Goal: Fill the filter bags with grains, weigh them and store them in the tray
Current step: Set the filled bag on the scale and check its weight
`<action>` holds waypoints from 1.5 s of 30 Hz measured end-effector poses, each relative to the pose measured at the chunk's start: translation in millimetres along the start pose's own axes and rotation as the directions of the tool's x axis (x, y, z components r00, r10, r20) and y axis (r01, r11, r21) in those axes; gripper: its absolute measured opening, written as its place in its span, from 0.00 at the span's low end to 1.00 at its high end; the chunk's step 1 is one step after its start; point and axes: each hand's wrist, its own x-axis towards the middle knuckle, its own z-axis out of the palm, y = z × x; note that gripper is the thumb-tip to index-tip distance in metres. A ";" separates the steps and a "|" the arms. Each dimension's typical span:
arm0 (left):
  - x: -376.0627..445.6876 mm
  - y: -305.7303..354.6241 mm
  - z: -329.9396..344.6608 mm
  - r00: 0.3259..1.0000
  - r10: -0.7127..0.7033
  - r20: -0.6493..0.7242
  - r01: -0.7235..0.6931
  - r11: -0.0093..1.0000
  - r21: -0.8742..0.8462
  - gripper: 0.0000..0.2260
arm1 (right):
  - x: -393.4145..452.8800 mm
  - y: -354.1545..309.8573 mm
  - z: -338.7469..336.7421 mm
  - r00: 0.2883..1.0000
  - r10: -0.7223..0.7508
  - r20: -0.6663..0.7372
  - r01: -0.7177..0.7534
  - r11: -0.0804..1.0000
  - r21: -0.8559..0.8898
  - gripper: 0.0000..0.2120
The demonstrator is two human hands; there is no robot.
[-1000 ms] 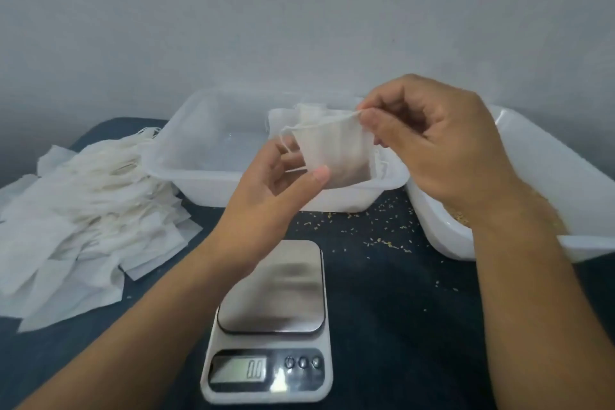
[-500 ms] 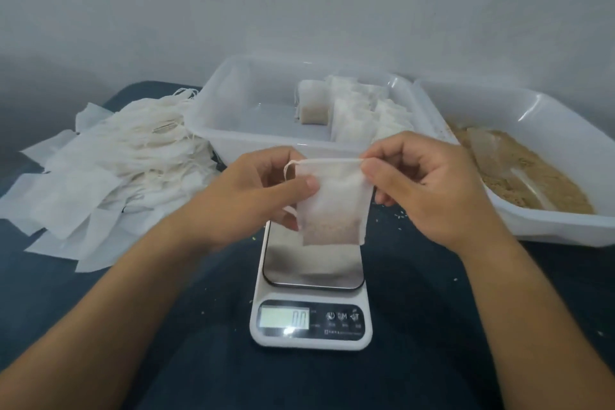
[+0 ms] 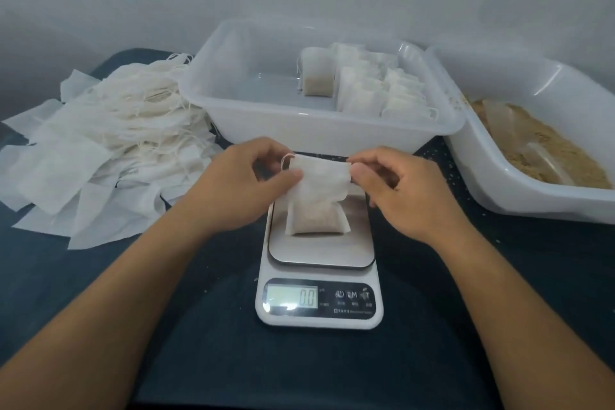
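A white filter bag (image 3: 317, 196) with grains in its lower half stands on the steel plate of the scale (image 3: 319, 250). My left hand (image 3: 246, 183) pinches its top left corner and my right hand (image 3: 396, 190) pinches its top right corner. The scale display reads 0.0. Behind the scale sits the white storage tray (image 3: 266, 123), with several filled bags (image 3: 366, 86) in its right part. At the far right a second white tub (image 3: 519, 196) holds brown grains (image 3: 545, 150) and a clear scoop.
A heap of empty filter bags (image 3: 100, 143) with drawstrings lies on the dark table at the left. Loose grains are scattered on the table between the two tubs. A grey wall stands close behind the tubs.
Both hands brought the filled bag down from in front of the tray onto the scale plate. The camera view tilted down and the scale came nearer the middle.
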 end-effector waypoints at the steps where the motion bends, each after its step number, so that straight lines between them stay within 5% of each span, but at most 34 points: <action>1: 1.8 -2.4 -2.8 0.999 -0.021 -0.035 0.020 1.000 -0.021 0.06 | -0.1 2.2 -0.8 1.000 0.015 -0.026 -0.016 1.000 -0.009 0.08; 10: 21.6 -29.4 -9.2 0.915 -0.300 -0.270 0.254 0.947 -0.196 0.14 | 7.9 30.5 -3.7 0.971 0.200 -0.130 -0.205 0.978 -0.032 0.15; 28: 25.7 -30.4 -2.1 0.949 -0.236 -0.210 0.207 0.967 -0.151 0.08 | 11.1 29.5 3.2 0.984 0.154 -0.087 -0.154 0.988 0.005 0.14; 33: 23.2 -25.7 0.7 0.967 -0.168 -0.190 0.153 0.984 -0.092 0.09 | 12.0 7.0 12.9 0.992 -0.025 -0.123 0.028 0.999 0.026 0.10; 40: 19.1 -19.5 -1.4 0.969 -0.147 -0.197 0.128 0.986 -0.104 0.09 | 27.0 -24.9 13.6 0.980 -0.145 0.133 0.160 0.981 -0.110 0.14; 45: 15.7 -13.4 0.0 0.971 -0.082 -0.223 0.059 0.992 -0.108 0.08 | 29.1 -33.0 10.8 0.968 -0.125 0.218 0.153 0.982 -0.115 0.04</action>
